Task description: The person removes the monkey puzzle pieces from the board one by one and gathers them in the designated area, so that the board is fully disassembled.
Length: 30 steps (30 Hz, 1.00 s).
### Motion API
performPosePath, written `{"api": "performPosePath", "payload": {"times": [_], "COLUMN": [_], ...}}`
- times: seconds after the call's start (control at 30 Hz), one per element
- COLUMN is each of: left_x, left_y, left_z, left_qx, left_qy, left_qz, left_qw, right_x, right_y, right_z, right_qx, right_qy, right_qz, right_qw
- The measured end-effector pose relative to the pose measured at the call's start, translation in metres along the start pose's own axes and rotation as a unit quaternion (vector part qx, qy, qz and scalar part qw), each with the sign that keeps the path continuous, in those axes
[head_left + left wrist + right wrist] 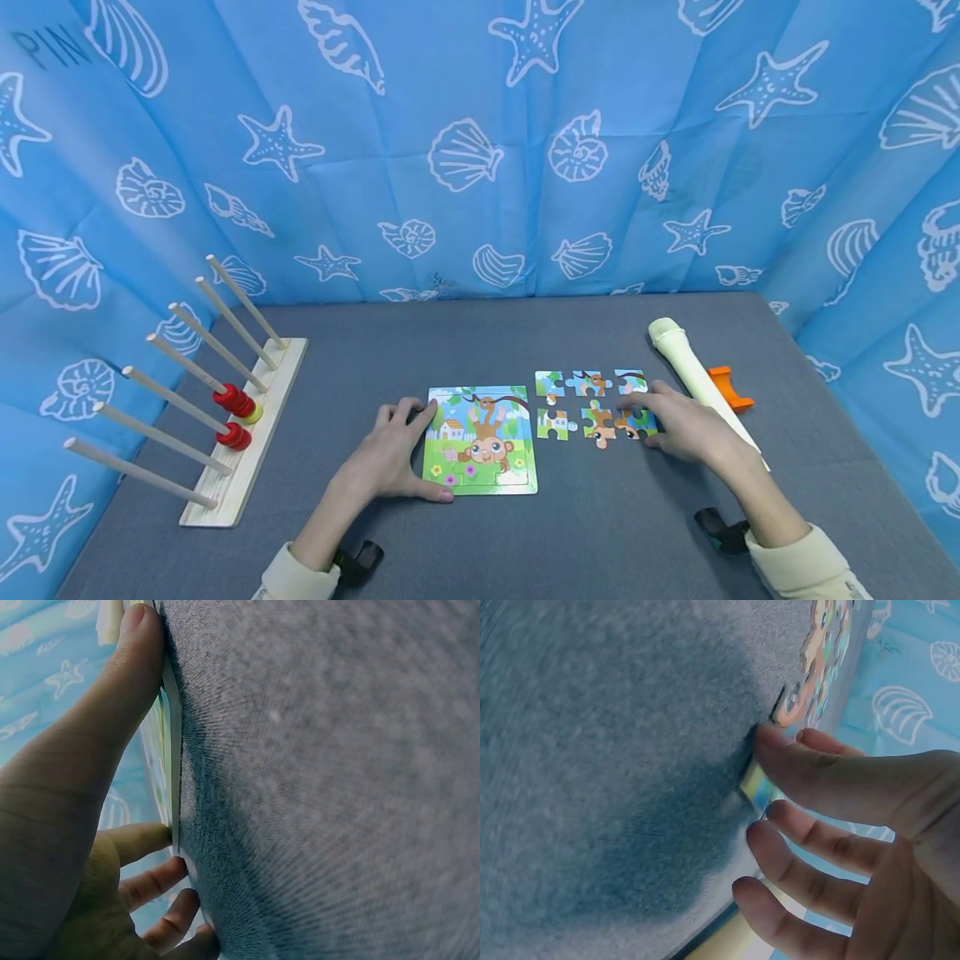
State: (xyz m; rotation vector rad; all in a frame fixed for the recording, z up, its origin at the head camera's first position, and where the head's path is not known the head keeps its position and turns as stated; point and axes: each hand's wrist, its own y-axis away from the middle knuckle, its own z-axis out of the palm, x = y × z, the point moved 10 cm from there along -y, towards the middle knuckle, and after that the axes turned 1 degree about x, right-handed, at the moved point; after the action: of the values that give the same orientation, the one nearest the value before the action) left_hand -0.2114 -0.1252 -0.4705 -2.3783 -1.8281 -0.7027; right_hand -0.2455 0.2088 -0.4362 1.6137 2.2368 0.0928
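Observation:
A square jigsaw puzzle board with a monkey picture lies on the table in the head view. My left hand is spread at its left side, index finger and thumb touching the board's edge. To the right, several loose jigsaw pieces lie in two rows. At the right end of the nearer row, my right hand pinches a jigsaw piece between thumb and index finger. In the right wrist view that piece is low at the table surface, partly hidden by the fingers.
On the left stands a wooden peg rack with red and yellow rings on two of its pegs. A pale toy microphone lies just beyond my right hand, beside an orange curved block. A blue shell-print curtain borders the table.

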Motion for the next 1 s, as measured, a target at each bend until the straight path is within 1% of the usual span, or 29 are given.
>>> {"api": "performPosePath", "payload": {"times": [0.17, 0.43, 0.8, 1.0], "left_x": [-0.0004, -0.0007, -0.0002, -0.0005], "left_y": [-0.0003, -0.0004, 0.0000, 0.0002], "left_z": [0.0009, 0.0009, 0.0002, 0.0002], "left_qx": [-0.002, -0.001, 0.010, 0.007], "left_qy": [0.003, 0.004, -0.003, 0.000], "left_qz": [0.001, 0.002, 0.001, 0.000], "left_qw": [1.0000, 1.0000, 0.9999, 1.0000], "right_x": [0.0038, 0.0077, 0.0098, 0.0058], "right_y": [-0.0007, 0.0025, 0.0025, 0.0039], "right_z": [0.0015, -0.0011, 0.0003, -0.0015], "right_qx": [0.002, 0.019, 0.023, 0.027], "right_qy": [-0.004, -0.021, -0.007, -0.009], "right_qz": [0.001, -0.022, -0.017, -0.016], "right_qw": [1.0000, 0.9994, 0.9996, 0.9995]}}
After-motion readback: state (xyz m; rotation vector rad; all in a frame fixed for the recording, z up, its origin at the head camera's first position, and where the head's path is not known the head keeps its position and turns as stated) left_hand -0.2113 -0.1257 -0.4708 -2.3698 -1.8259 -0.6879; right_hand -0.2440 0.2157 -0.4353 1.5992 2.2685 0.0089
